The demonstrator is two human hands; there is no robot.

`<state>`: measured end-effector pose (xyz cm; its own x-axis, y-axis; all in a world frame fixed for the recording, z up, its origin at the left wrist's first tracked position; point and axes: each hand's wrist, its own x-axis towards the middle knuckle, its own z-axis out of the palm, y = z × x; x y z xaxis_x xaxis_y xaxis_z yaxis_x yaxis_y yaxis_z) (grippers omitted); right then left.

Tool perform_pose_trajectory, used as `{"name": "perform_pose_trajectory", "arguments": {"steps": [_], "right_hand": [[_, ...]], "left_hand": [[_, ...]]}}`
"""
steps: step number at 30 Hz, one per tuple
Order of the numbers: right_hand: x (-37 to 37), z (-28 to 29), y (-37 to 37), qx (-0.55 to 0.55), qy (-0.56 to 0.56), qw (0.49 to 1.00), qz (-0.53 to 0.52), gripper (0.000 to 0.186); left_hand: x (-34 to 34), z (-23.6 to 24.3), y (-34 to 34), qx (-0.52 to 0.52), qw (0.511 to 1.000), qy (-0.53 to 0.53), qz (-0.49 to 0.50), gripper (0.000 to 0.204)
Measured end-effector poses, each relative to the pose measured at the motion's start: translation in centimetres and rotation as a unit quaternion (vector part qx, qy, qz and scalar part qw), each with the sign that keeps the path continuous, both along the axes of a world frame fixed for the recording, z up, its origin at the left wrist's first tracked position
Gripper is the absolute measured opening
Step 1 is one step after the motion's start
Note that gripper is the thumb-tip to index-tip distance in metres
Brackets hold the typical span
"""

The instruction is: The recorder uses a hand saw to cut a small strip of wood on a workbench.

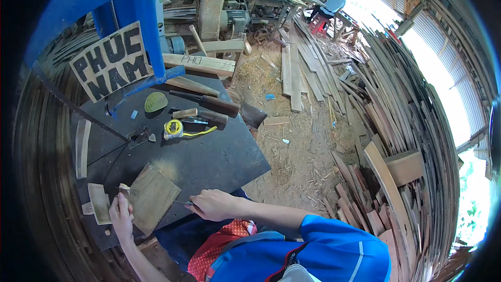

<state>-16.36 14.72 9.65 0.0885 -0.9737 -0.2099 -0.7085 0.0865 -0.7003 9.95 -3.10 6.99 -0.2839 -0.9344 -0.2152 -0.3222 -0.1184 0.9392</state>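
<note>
Over the near left of a dark saw table (219, 149), my left hand (121, 216) is closed around a small wood block (124, 192), its pale rough end sticking up past my fingers. To the right, my right hand (211, 204) grips a thin metal tool (181, 202). Its slim shaft points left to the edge of a squarish wooden board (152, 196); whether it touches cannot be seen, and its kind is unclear. The board lies flat between my hands. Pale offcuts (98, 203) rest left of my left hand.
A bandsaw blade (78, 107) runs down to the table from a blue frame (148, 26). A yellow tape measure (174, 129), wooden-handled tools (214, 117) and a green piece (155, 102) lie farther back. Lumber stacks (407, 104) line the right; a person (333, 4) sits far off.
</note>
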Motion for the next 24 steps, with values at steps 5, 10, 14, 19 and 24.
{"name": "perform_pose_trajectory", "arguments": {"steps": [5, 10, 14, 19, 24], "right_hand": [[-0.1, -1.0, -0.2, -0.016, 0.004, 1.0, -0.008, 0.048], [1.3, -1.3, -0.3, -0.028, -0.029, 0.998, 0.039, 0.048], [0.1, -0.1, -0.6, -0.059, 0.04, 0.985, 0.16, 0.03], [-2.2, 0.4, 0.7, -0.01, 0.006, 0.999, -0.037, 0.031], [1.7, 1.4, -0.9, -0.124, 0.007, 0.992, 0.011, 0.026]], "left_hand": [[-0.8, 0.2, 0.6, -0.004, 1.0, -0.004, 0.025, 0.041], [3.4, -0.4, -0.2, 0.079, 0.996, 0.015, 0.03, 0.037], [7.1, -4.2, -0.8, -0.006, 0.974, 0.173, 0.146, 0.055], [0.0, 1.4, 0.0, 0.007, 0.998, 0.015, 0.06, 0.041], [-0.4, 2.3, 4.2, -0.097, 0.994, -0.058, -0.004, 0.038]]}}
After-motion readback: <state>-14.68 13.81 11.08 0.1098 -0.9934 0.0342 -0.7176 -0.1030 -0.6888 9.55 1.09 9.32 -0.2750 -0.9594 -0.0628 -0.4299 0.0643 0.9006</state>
